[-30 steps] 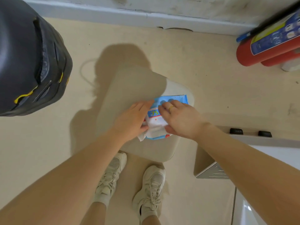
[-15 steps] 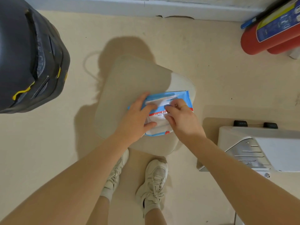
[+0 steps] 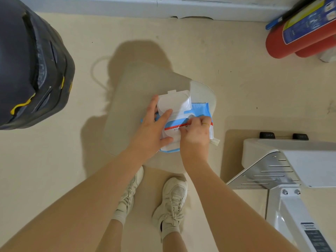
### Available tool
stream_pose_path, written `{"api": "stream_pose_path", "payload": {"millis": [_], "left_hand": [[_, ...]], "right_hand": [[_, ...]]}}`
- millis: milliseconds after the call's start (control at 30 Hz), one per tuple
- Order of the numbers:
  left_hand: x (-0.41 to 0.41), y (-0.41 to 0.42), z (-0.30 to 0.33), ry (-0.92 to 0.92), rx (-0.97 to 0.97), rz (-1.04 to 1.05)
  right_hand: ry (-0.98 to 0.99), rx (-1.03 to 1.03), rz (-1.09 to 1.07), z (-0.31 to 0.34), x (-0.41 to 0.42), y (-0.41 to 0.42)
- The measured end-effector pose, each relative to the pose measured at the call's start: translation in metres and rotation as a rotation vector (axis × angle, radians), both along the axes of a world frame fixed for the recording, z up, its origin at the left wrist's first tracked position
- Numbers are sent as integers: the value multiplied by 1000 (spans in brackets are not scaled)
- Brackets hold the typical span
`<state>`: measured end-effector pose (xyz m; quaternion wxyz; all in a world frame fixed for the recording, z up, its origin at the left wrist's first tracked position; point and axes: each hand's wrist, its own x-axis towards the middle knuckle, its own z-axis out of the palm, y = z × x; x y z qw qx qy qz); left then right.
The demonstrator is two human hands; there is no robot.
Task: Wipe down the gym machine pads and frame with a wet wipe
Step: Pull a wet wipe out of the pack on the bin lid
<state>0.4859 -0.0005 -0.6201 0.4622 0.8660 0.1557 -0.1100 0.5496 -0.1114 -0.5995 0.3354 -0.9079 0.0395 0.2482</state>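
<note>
A blue and white wet wipe pack (image 3: 197,113) is seen lying on a pale beige pad (image 3: 131,106) at the centre of the frame, its white plastic lid (image 3: 173,102) flipped up and back toward the top of the frame. The pack is steadied by the left hand (image 3: 154,130), whose thumb and fingers are curled around the pack's left side, the forefinger laid flat across the base of the open lid. The right hand (image 3: 195,133) is placed over the middle of the pack, fingertips bunched and pinched at the dispensing opening beside a red stripe; what is pinched there appears to be the seal sticker or the edge of a wipe, though it is too small to be told apart. A ring is worn on one finger of this hand. A white strip is seen sticking out from the pack's lower right corner. A black padded part with yellow trim (image 3: 31,66) fills the upper left of the frame. A white machine frame (image 3: 291,168) with a grooved metal plate is seen at lower right. Red fire extinguishers (image 3: 300,39) are laid against the skirting at upper right. Two pale sneakers (image 3: 172,202) are visible on the beige floor (image 3: 245,84) at bottom centre, just below the pad.
</note>
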Motion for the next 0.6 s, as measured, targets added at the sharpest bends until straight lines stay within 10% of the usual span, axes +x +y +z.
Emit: {"api": "stream_pose_path", "payload": {"millis": [233, 433, 600], "left_hand": [[-3, -1, -6, -2, 20, -2], [-2, -4, -5, -24, 17, 45], [-10, -6, -7, -112, -69, 119]], "right_hand": [[30, -107, 27, -6, 2, -4], [-375, -141, 344, 5, -20, 0], [-126, 43, 349, 13, -24, -1]]}}
